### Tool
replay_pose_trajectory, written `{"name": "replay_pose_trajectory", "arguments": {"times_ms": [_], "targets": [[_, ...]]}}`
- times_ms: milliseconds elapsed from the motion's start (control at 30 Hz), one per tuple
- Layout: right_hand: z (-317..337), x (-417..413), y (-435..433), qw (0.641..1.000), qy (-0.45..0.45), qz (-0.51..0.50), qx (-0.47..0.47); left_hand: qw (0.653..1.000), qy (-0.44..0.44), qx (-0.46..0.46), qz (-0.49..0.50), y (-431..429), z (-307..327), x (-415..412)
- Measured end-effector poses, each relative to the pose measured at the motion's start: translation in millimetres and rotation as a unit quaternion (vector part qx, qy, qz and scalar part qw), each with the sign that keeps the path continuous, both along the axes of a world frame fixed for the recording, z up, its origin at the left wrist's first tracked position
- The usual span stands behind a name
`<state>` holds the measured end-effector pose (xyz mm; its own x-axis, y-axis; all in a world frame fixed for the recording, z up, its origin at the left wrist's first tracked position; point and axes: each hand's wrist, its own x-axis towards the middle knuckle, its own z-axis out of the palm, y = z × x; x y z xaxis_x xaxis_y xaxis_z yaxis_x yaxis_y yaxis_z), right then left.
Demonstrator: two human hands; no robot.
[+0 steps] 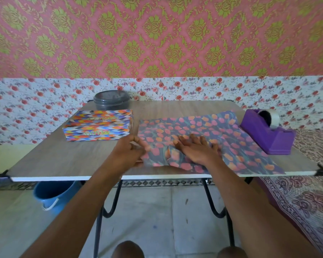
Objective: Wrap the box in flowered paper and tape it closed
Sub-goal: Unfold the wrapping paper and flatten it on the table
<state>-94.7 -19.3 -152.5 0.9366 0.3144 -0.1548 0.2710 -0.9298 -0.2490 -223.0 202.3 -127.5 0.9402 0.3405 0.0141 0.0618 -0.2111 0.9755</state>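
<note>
left hand [129, 151]: pinched left edge of dark tulip-printed paper sheet [231, 135]
right hand [196, 148]: lay flat, fingers straight, on sheet
multicoloured chevron cardboard box [99, 125]: sat apart, left of sheet

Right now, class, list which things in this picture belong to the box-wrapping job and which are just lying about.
For the job: zigzag-patterned cardboard box, tulip-printed wrapping paper, purple tape dispenser.
Lying about: dark grey round lidded container, blue plastic bucket under the table.
</note>
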Motion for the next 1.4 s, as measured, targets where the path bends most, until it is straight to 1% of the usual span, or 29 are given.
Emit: {"name": "replay_pose_trajectory", "arguments": {"times_ms": [67,167,233,367,500,567,733,800,900,1033,1100,1167,1233,1333,1400], "targets": [[-2,-2,1,1.000,-0.015,-0.006,0.005,1.000,0.005,-0.021,-0.003,-9,-2,-7],[-6,-6,1,0.998,-0.062,-0.014,0.016,0.999,0.030,-0.007,-0.014,-14,-6,-14],[-5,-7,0,0.997,-0.074,-0.013,0.020,0.998,0.060,-0.004,-0.030,-9,-4,-16],[-5,-8,-1,0.996,-0.082,-0.014,0.026,0.995,0.082,-0.002,-0.052,6,5,-16],[-2,-8,-1,0.998,-0.058,-0.003,0.020,0.990,0.097,0.040,-0.089,18,16,-12],[0,-9,-2,0.999,-0.044,0.003,0.015,0.987,0.112,0.047,-0.107,23,20,-9],[2,-7,-4,1.000,-0.021,0.019,-0.008,0.983,0.127,0.062,-0.114,29,18,-4],[2,-8,-4,0.999,-0.028,0.025,-0.014,0.983,0.122,0.064,-0.119,31,15,-3],[0,-12,-6,0.998,-0.068,0.017,0.000,0.980,0.116,0.103,-0.124,32,12,-5],[0,-16,-7,0.995,-0.090,0.027,0.012,0.981,0.113,0.098,-0.124,28,9,-11],[1,-16,-7,0.996,-0.079,0.039,0.010,0.982,0.108,0.094,-0.127,29,6,-14],[3,-15,-7,0.997,-0.061,0.046,0.003,0.978,0.092,0.115,-0.147,30,6,-13],[5,-11,-8,0.998,-0.037,0.043,0.010,0.974,0.099,0.131,-0.153,27,10,-9],[9,-2,-10,0.999,0.003,0.041,0.031,0.973,0.124,0.146,-0.131,18,22,0],[11,5,-11,0.999,0.017,0.038,0.033,0.976,0.126,0.134,-0.116,15,32,11]]}}
